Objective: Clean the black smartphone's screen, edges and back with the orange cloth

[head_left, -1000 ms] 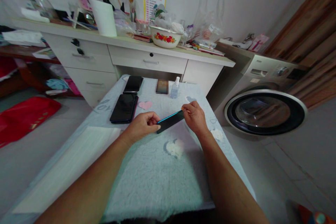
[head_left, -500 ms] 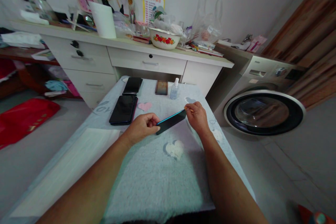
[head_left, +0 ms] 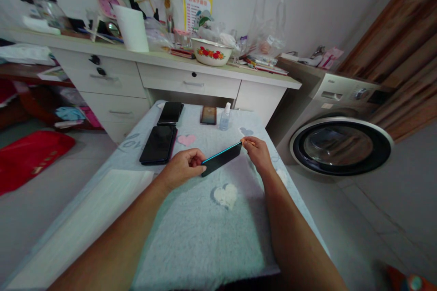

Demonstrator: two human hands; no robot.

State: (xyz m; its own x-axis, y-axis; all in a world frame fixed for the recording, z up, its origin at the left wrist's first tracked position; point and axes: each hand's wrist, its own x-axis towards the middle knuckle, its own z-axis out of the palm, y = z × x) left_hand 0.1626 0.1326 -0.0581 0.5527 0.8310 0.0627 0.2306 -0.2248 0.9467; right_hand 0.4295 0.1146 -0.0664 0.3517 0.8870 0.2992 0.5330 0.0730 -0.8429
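A dark smartphone [head_left: 222, 160] with a shiny blue edge is held tilted above the cloth-covered table [head_left: 208, 241]. My left hand [head_left: 186, 166] pinches its left end between thumb and fingers. At the phone's upper right corner, my right hand [head_left: 256, 151] is closed, thumb and fingertips pinching there; whether something small is also between them I cannot tell. Left of my hands lies a black phone or tablet [head_left: 159, 144] with a reddish edge, and behind it another black device [head_left: 170, 113]. Beyond the held phone stand a clear spray bottle [head_left: 225, 118] and a brown, blurred flat item [head_left: 208, 115].
A pale flat sheet [head_left: 92, 218] lies along the table's left side. Behind is a white desk [head_left: 191, 77] bearing a floral bowl [head_left: 210, 52], a paper roll [head_left: 130, 28] and plastic bags. A washing machine [head_left: 331, 113] stands right; a red bag [head_left: 37, 159] is on the floor at left.
The view has shifted slightly, so the whole scene sits a little further left and lower. Both hands keep their places on the phone, with barely any movement.
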